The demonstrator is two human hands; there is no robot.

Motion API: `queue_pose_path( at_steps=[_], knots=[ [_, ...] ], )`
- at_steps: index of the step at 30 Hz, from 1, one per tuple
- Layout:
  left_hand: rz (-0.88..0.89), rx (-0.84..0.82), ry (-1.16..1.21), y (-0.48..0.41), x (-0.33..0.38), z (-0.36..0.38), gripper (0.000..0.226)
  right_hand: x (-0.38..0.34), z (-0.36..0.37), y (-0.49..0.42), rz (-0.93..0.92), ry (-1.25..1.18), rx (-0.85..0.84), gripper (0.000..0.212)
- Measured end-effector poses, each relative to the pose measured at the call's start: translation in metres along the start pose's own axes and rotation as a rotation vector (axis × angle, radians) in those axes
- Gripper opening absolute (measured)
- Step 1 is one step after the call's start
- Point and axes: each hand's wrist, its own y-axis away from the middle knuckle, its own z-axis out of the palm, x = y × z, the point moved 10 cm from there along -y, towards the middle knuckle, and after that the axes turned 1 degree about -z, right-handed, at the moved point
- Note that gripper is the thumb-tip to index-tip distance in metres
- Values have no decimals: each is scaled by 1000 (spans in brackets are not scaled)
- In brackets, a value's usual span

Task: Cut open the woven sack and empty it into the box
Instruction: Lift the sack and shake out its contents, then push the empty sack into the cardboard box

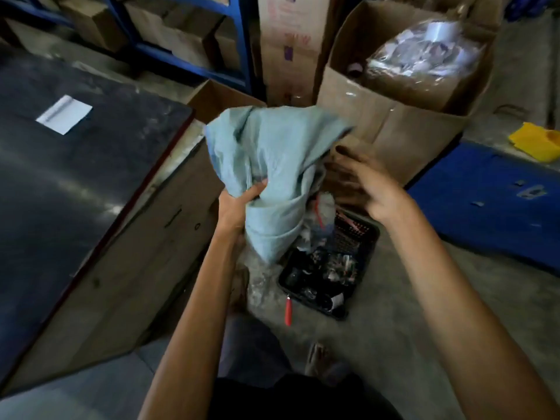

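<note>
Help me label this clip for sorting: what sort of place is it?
Likely a warehouse or stockroom: blue metal shelving stacked with cardboard cartons, a large open brown cardboard box on the bare concrete floor, and a dark worktable.
</note>
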Motion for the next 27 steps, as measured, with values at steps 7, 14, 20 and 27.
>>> queue_pose_path(
  at_steps=[7, 14, 20, 27],
  knots=[
    [-101, 102, -116, -156, -63, -64, 77, 103, 127, -115, 11, 232, -40, 69],
    [-418, 18, -149, -329, -224, -89, 73, 252, 141, -298, 93, 432, 138, 69],
    [-508, -15, -189, -452, -392, -95, 50, 406, 127, -441, 194, 506, 60, 80],
    [-505, -178, -695, -536, -504, -83, 91, 554, 87, -535, 320, 736, 61, 71]
  ],
)
